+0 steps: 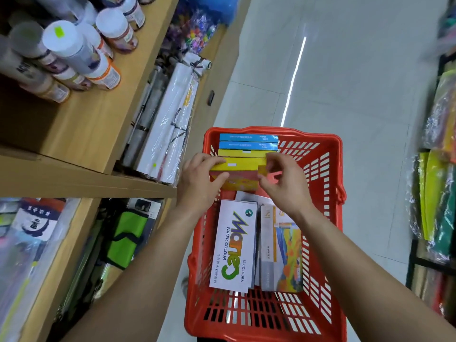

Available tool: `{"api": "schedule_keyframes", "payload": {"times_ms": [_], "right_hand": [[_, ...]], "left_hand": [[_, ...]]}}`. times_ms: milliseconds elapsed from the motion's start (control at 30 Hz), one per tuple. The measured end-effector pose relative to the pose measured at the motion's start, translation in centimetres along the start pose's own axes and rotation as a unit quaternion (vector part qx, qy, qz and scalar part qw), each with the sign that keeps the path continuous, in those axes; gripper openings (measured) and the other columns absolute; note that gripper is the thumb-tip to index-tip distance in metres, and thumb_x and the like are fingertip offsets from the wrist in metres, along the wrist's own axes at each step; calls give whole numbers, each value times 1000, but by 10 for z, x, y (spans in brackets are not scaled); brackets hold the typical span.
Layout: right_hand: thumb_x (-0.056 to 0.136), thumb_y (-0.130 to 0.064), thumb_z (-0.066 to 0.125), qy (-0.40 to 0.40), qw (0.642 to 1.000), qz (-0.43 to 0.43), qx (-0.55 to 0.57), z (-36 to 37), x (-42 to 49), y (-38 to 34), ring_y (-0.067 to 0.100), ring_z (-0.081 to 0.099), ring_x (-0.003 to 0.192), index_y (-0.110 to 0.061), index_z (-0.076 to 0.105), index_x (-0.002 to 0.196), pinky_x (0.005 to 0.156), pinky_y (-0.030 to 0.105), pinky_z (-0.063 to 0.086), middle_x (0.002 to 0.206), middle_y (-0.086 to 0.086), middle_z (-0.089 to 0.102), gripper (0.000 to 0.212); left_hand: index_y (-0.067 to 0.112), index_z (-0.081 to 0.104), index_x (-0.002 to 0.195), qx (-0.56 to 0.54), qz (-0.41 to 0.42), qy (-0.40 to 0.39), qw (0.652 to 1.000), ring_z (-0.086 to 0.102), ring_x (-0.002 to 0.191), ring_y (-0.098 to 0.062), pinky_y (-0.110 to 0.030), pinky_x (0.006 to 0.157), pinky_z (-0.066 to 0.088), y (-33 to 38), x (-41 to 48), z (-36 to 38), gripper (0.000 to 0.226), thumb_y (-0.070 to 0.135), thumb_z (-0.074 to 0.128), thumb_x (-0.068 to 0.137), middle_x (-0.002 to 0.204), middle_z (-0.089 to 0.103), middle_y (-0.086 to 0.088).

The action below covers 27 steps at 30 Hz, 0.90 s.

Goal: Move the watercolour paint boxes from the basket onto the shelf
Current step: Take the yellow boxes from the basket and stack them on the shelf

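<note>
A red plastic basket stands on the aisle floor below me. At its far end stand upright boxes: two blue ones behind yellow ones. My left hand and my right hand both grip the nearest yellow watercolour box, one at each end. Nearer me in the basket lie a white "Marie's Water Colour" box and a box with a painted cover. The wooden shelf is on my left.
White-capped paint jars crowd the upper shelf. Wrapped white canvases lean on the shelf below them. A green bag and packaged goods fill the lowest level. Hanging coloured packs line the right side of the tiled aisle.
</note>
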State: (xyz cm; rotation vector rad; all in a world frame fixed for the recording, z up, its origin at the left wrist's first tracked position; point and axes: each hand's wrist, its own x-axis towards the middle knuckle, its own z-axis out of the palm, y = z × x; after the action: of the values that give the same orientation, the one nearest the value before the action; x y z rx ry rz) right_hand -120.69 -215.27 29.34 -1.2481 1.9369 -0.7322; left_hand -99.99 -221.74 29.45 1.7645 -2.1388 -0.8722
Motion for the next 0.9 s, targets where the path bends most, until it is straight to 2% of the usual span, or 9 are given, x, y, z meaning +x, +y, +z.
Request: {"api": "schedule_keyframes", "payload": {"times_ms": [100, 233, 333, 467, 533, 667, 767, 833, 900], "right_hand": [[73, -29, 90, 48, 996, -35, -72, -10, 16, 1, 24, 51, 129, -12, 49, 149, 106, 27, 43, 140, 11, 47, 88], [68, -37, 92, -30, 992, -56, -110, -9, 29, 4, 26, 39, 145, -13, 29, 161, 109, 29, 37, 159, 10, 34, 115], [65, -36, 94, -33, 995, -52, -73, -3, 32, 10, 24, 36, 145, -12, 25, 162, 109, 21, 34, 157, 10, 29, 122], [62, -41, 93, -34, 997, -52, -47, 1, 33, 16, 18, 31, 144, -12, 20, 163, 103, 2, 22, 157, 10, 25, 128], [60, -48, 87, -28, 997, -55, -38, 1, 33, 15, 14, 33, 139, -12, 25, 162, 105, 5, 25, 154, 9, 28, 125], [53, -59, 80, -41, 996, -62, -50, -6, 43, 13, 14, 40, 126, -12, 39, 153, 107, 20, 39, 138, 3, 32, 118], [50, -61, 80, -71, 993, -70, -71, -10, 50, 17, 12, 40, 121, -12, 42, 151, 105, 19, 38, 128, -4, 25, 119], [50, -65, 76, -88, 990, -78, -77, -9, 49, 21, 10, 39, 122, -13, 39, 153, 105, 16, 35, 130, -4, 27, 122], [52, -64, 76, -107, 989, -79, -63, -7, 45, 26, 9, 40, 126, -17, 32, 157, 105, 18, 37, 142, 0, 31, 123]], "left_hand": [[22, 74, 115, 19, 23, 12, 999, 59, 106, -28, -27, 88, 38, -4, 2, 3, 30, 20, 79, 85, 110, 65, -1], [20, 74, 112, 13, 22, 39, 999, 61, 102, -26, -27, 84, 39, -4, 5, 5, 33, 18, 82, 81, 110, 70, 0], [21, 76, 108, -5, 25, 42, 999, 62, 101, -25, -31, 84, 44, -4, 6, 5, 28, 22, 82, 81, 109, 71, 2], [23, 80, 112, -52, 13, 44, 998, 59, 103, -20, -34, 88, 48, -5, 6, 6, 28, 32, 81, 85, 108, 70, 4], [23, 81, 111, -60, 8, 44, 997, 58, 102, -20, -33, 87, 47, -5, 7, 7, 28, 32, 82, 84, 106, 70, 4], [25, 79, 106, -63, 9, 53, 997, 57, 96, -17, -26, 80, 39, -6, 7, 10, 33, 36, 87, 76, 102, 71, 6], [30, 71, 115, -65, -12, 57, 996, 51, 93, -8, -22, 74, 37, -6, 8, 10, 46, 43, 87, 73, 98, 68, 16], [30, 70, 117, -65, -6, 56, 996, 48, 91, -3, -20, 73, 36, -6, 8, 11, 49, 43, 86, 72, 97, 67, 17], [29, 71, 115, -67, -1, 55, 996, 47, 91, -2, -24, 77, 38, -7, 8, 11, 47, 44, 86, 73, 99, 69, 14]]}}
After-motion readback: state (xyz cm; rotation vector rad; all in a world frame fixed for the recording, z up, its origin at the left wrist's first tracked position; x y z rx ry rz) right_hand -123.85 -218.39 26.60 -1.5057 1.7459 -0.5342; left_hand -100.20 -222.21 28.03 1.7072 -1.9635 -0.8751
